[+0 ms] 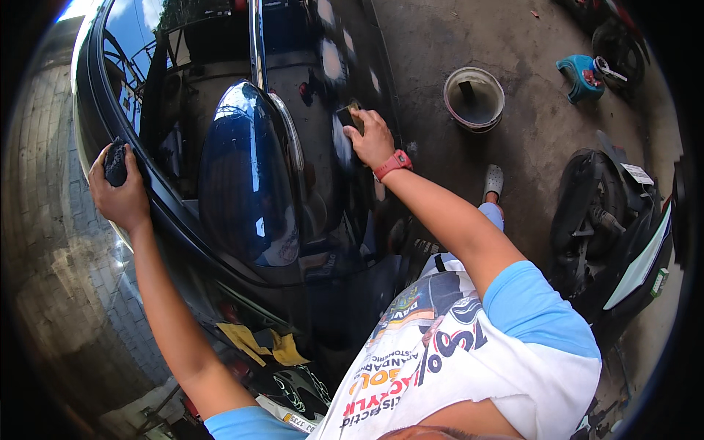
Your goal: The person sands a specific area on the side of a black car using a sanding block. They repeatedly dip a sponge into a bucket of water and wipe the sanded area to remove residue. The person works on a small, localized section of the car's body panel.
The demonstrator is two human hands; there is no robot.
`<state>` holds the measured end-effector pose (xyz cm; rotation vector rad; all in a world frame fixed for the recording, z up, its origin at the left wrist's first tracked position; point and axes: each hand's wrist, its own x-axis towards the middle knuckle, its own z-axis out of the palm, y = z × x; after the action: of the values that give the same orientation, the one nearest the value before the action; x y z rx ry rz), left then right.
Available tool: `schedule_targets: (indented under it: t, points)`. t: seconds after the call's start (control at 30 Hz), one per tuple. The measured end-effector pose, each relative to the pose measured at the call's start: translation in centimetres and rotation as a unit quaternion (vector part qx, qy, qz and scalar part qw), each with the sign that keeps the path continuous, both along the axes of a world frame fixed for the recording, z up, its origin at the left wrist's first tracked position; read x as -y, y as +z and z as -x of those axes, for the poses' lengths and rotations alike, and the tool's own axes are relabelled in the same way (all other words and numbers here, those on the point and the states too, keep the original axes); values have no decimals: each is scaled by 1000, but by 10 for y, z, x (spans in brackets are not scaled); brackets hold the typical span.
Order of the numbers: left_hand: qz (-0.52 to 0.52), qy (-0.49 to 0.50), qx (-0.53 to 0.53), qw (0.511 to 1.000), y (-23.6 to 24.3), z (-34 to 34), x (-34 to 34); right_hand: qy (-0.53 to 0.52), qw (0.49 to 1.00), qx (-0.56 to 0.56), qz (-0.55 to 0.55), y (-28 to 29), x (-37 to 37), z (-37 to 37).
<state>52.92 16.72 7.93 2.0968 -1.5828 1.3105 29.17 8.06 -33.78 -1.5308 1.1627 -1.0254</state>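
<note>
A dark car door with pale, dull patches stretches out in front of me, and a glossy dark blue side mirror juts from it between my arms. My left hand is curled round a black, crumpled sponge-like lump at the edge of the roof pillar. Against the door's panel, my right hand presses a small dark block with a tan edge, its fingers bent over the top. A whitish patch shows just below that block. The underside of the block is hidden.
A pale round bucket with a dark piece inside stands on the concrete floor to the right. Beyond it is a teal jug. A black motorbike is parked at the far right. Yellow sheets lie below the car's near edge.
</note>
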Motion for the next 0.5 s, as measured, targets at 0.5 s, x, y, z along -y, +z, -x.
schedule_targets:
  t: [0.5]
  points:
    - [-2, 1, 23, 1000, 1, -13, -6, 3, 999, 49, 5, -22, -18, 5]
